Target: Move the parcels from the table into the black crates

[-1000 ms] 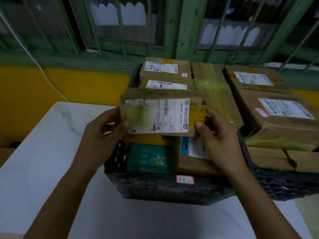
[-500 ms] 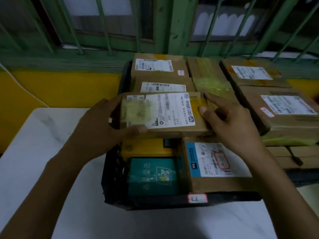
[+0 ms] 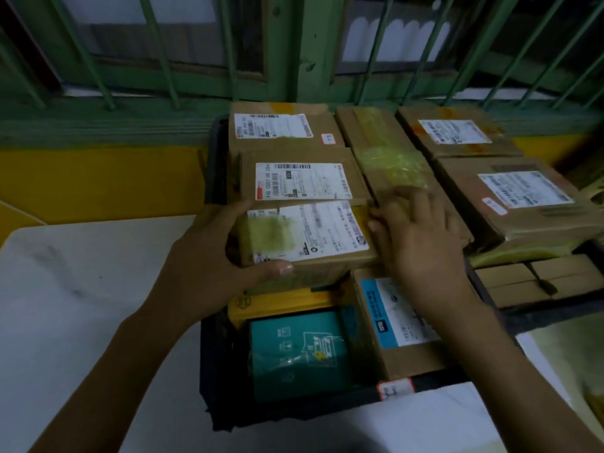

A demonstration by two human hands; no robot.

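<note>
Brown cardboard parcel (image 3: 310, 237), clasped by left hand (image 3: 209, 256), tops a black plastic crate (image 3: 212, 371) seemingly almost full; right hand (image 3: 418, 243) flat alongside.

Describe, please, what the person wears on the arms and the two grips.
Nothing worn shows. The left grip and the right grip are bare hands: no gloves, no rings seen, though the right fingers are blurred. The left forearm and the right forearm are bare to the picture's edge, with no sleeve, watch or band.

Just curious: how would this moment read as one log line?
left hand grips labelled parcel | right hand open at its edge | parcel over black crate
</note>
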